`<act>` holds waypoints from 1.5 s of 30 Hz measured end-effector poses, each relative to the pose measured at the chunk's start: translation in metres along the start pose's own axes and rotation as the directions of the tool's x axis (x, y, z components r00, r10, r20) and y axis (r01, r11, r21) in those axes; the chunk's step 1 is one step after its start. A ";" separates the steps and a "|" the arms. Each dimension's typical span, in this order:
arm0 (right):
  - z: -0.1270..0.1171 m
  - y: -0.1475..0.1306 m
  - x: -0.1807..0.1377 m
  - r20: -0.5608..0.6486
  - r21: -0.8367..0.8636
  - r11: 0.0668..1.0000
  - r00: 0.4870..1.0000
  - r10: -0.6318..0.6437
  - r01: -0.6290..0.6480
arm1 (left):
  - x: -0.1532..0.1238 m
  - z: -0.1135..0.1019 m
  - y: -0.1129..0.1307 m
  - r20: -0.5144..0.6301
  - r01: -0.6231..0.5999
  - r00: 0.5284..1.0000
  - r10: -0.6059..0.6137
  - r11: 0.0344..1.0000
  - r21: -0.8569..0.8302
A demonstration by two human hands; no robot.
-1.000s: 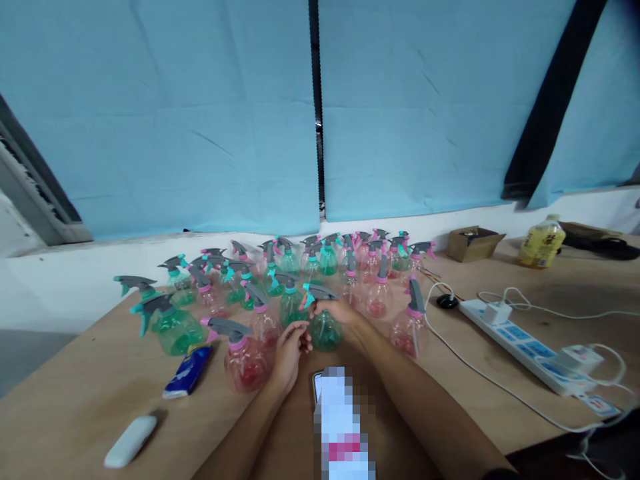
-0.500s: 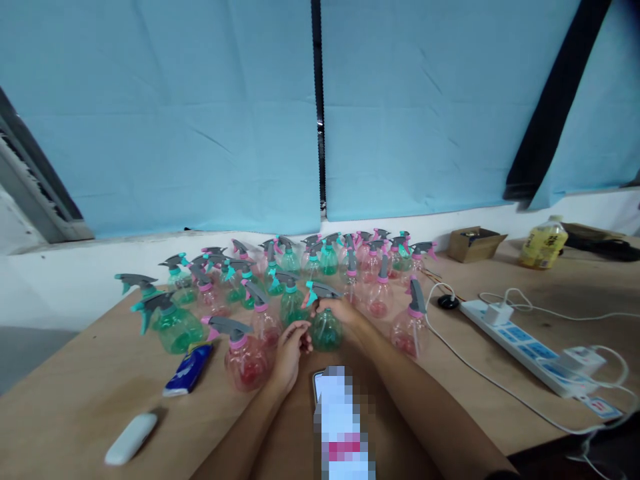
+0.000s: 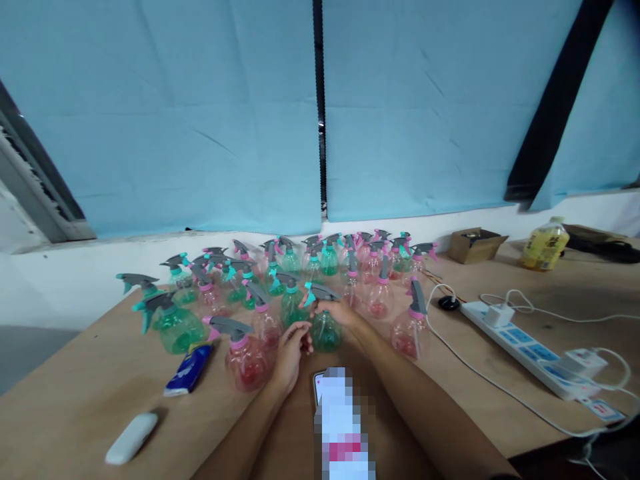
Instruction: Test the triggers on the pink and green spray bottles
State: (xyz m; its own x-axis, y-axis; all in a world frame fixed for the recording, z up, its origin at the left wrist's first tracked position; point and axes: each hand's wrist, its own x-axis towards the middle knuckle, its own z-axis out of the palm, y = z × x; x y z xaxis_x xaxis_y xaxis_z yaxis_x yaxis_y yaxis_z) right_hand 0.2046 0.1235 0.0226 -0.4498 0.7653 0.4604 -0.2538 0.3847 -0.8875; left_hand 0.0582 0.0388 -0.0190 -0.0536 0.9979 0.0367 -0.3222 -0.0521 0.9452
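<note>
A green spray bottle (image 3: 325, 331) with a grey and teal trigger head stands on the wooden table (image 3: 90, 393) in front of me. My right hand (image 3: 337, 311) is wrapped round its neck just under the head. My left hand (image 3: 290, 350) is beside the bottle's belly on the left, fingers curled and touching its side. Several more green and pink spray bottles (image 3: 240, 353) stand in a crowd behind and to the left.
A blue packet (image 3: 189, 370) and a white oblong object (image 3: 131, 438) lie at the left front. A phone (image 3: 318, 385) lies between my forearms. A power strip (image 3: 530, 350) with cables, a cardboard box (image 3: 474, 245) and a yellow bottle (image 3: 544, 243) sit to the right.
Both hands stay on the green spray bottle in the same place. The view has shifted only slightly.
</note>
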 end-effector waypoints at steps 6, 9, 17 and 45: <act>0.004 0.000 -0.004 -0.089 0.030 0.999 0.995 0.040 -0.037 | 0.000 0.002 0.001 -0.001 0.005 1.000 -0.005 1.000 0.005; 0.003 0.003 -0.004 -0.116 0.004 1.000 0.993 0.017 -0.017 | 0.000 0.001 0.000 -0.005 0.005 1.000 -0.005 1.000 0.001; 0.005 -0.002 -0.003 -0.062 0.020 1.000 0.998 0.001 0.000 | 0.001 0.000 -0.001 -0.006 -0.001 1.000 0.001 1.000 0.002; -0.012 0.065 -0.019 -0.451 -0.792 0.605 0.743 -0.494 -0.078 | 0.002 -0.001 -0.003 -0.033 -0.007 0.999 0.007 1.000 0.004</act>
State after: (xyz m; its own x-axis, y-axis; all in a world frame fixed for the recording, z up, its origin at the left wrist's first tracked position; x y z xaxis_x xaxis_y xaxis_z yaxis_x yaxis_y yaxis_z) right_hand 0.2065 0.1404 -0.0439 0.1777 0.6112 0.7713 0.5596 0.5819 -0.5901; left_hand 0.0578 0.0406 -0.0218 -0.0873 0.9956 0.0327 -0.3179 -0.0590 0.9463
